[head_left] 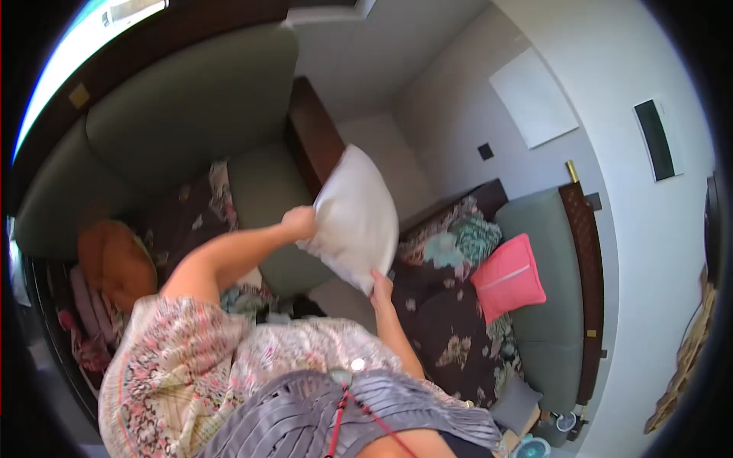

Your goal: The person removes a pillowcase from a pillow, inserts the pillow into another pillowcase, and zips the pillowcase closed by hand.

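Observation:
A white pillow (357,217) is held up in front of me, its pointed corner upward and its lower part slightly blurred. My left hand (300,223) is closed on the pillow's left edge. Lower down, my right hand (381,288) grips it near the bottom corner. The fingertips of both hands are partly hidden by the fabric.
On the right, a dark floral sofa seat (427,305) carries a pink cushion (510,278) and a grey cushion (516,404). To the left are a green padded backrest (191,91) and an orange cushion (116,263). A brown wooden panel (313,130) stands behind the pillow.

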Demonstrator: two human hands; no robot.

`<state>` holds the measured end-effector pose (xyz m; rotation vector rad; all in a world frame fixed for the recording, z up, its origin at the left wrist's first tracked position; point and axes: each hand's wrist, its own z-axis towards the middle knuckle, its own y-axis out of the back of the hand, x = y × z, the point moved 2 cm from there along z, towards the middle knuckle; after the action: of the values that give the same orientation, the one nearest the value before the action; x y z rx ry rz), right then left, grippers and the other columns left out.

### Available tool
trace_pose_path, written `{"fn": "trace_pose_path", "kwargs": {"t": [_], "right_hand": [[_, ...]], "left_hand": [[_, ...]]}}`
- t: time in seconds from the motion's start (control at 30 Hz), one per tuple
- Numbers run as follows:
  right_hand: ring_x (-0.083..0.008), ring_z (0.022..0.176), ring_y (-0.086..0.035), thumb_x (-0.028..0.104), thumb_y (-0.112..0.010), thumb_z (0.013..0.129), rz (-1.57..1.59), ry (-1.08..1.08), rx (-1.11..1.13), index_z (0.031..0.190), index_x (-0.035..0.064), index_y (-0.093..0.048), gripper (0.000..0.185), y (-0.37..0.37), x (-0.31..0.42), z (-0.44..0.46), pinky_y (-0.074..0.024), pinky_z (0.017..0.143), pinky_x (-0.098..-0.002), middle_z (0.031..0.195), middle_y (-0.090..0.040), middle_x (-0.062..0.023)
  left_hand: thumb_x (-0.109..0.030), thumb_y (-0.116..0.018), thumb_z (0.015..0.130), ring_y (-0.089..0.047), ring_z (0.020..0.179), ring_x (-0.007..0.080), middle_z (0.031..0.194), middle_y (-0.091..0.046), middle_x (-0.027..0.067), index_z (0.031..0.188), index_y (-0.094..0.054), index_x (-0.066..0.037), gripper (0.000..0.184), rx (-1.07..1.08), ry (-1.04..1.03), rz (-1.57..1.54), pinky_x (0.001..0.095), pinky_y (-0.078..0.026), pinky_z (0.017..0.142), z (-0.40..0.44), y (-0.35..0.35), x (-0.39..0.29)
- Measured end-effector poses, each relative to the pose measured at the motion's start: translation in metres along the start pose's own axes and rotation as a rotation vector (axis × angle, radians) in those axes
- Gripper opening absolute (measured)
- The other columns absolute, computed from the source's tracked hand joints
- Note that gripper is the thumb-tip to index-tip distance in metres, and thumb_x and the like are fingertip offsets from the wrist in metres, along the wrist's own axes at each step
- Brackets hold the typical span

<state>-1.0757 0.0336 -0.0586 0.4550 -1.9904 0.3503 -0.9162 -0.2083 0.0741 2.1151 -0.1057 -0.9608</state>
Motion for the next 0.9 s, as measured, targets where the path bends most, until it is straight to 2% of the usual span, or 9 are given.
{"fn": "trace_pose_path", "kwargs": {"t": [0.13,0.23,0.27,0.37,0.47,0.53,0.7,0.8,0.9], "right_hand": [[-0.0311,0.076,-0.055,0.016,-0.057,0.075,-0.796,0.5,-0.594,0.088,-0.0072,-0.056,0.026,-0.012,0.23,0.025,-0.0422,0.07,-0.0392,0.083,-0.057,-0.0214],[-0.027,0.056,-0.048,0.022,-0.06,0.077,-0.539,1.574,-0.841,0.065,-0.0057,-0.049,0.032,0.027,0.393,0.017,-0.0388,0.053,-0.0387,0.059,-0.05,-0.0146],[-0.0233,0.058,-0.046,0.023,-0.059,0.079,-0.486,1.461,-0.983,0.065,-0.0048,-0.049,0.032,0.032,0.437,-0.031,-0.0382,0.054,-0.0375,0.06,-0.049,-0.0132],[-0.0263,0.06,-0.048,0.021,-0.061,0.07,-0.914,2.008,-1.893,0.073,-0.0039,-0.054,0.026,0.037,0.505,-0.164,-0.038,0.05,-0.041,0.066,-0.05,-0.0163],[-0.03,0.066,-0.051,0.025,-0.057,0.072,-0.822,1.666,-2.044,0.084,-0.0024,-0.055,0.03,0.057,0.529,-0.201,-0.0405,0.053,-0.043,0.074,-0.053,-0.0196],[-0.0314,0.073,-0.052,0.027,-0.053,0.076,0.317,1.681,-1.175,0.09,-0.0009,-0.055,0.031,0.084,0.565,-0.185,-0.0421,0.059,-0.0463,0.08,-0.054,-0.0231],[-0.0286,0.076,-0.054,0.027,-0.051,0.077,0.386,1.563,-1.207,0.087,-0.0038,-0.055,0.033,0.092,0.586,-0.099,-0.0439,0.065,-0.0429,0.082,-0.055,-0.0219],[-0.0277,0.073,-0.054,0.026,-0.052,0.076,-0.019,1.068,-0.958,0.087,-0.0039,-0.055,0.032,0.042,0.415,0.025,-0.0445,0.061,-0.0412,0.082,-0.056,-0.0203],[-0.0269,0.07,-0.055,0.025,-0.054,0.075,-0.434,0.143,-0.193,0.087,-0.0039,-0.055,0.031,-0.003,0.081,0.043,-0.045,0.057,-0.0395,0.081,-0.056,-0.0188]], "left_hand": [[-0.011,-0.054,0.066,-0.057,0.081,0.0336,0.084,-0.06,0.0178,0.081,-0.058,-0.003,0.018,-0.34,-0.318,-0.249,0.0392,-0.045,0.071,0.066,0.069,-0.125],[-0.012,-0.055,0.063,-0.059,0.07,0.0311,0.075,-0.06,0.0172,0.078,-0.058,-0.001,0.019,-0.654,-0.846,-0.44,0.04,-0.047,0.063,0.028,0.18,-0.276],[-0.014,-0.056,0.063,-0.059,0.065,0.0304,0.07,-0.059,0.0168,0.073,-0.058,-0.001,0.016,-0.667,-0.973,-0.431,0.0398,-0.047,0.06,0.001,0.211,-0.317],[-0.024,-0.054,0.063,-0.058,0.063,0.0313,0.065,-0.059,0.0142,0.075,-0.06,-0.006,0.022,-0.903,-1.437,-0.293,0.041,-0.046,0.056,-0.118,0.267,-0.389],[-0.031,-0.056,0.067,-0.058,0.066,0.0204,0.071,-0.061,0.005,0.078,-0.063,-0.009,0.026,-0.833,-1.624,0.042,0.0331,-0.045,0.052,-0.181,0.283,-0.41],[-0.03,-0.056,0.069,-0.058,0.068,0.0188,0.073,-0.061,0.0036,0.078,-0.063,-0.01,0.023,-0.881,-1.656,0.187,0.0322,-0.046,0.054,-0.189,0.278,-0.423],[-0.028,-0.057,0.073,-0.058,0.072,0.0149,0.078,-0.063,0.0002,0.076,-0.063,-0.012,0.017,-0.981,-1.546,0.57,0.0299,-0.047,0.059,-0.177,0.255,-0.443],[-0.025,-0.059,0.073,-0.054,0.088,0.0139,0.095,-0.061,0.0018,0.094,-0.062,-0.016,0.023,-0.516,-1.179,0.768,0.0282,-0.044,0.071,-0.057,0.197,-0.404],[-0.034,-0.056,0.072,-0.054,0.095,0.0201,0.095,-0.06,0.0067,0.099,-0.061,-0.006,0.04,0.178,-0.777,0.771,0.031,-0.04,0.086,0.111,0.001,-0.107]]}}
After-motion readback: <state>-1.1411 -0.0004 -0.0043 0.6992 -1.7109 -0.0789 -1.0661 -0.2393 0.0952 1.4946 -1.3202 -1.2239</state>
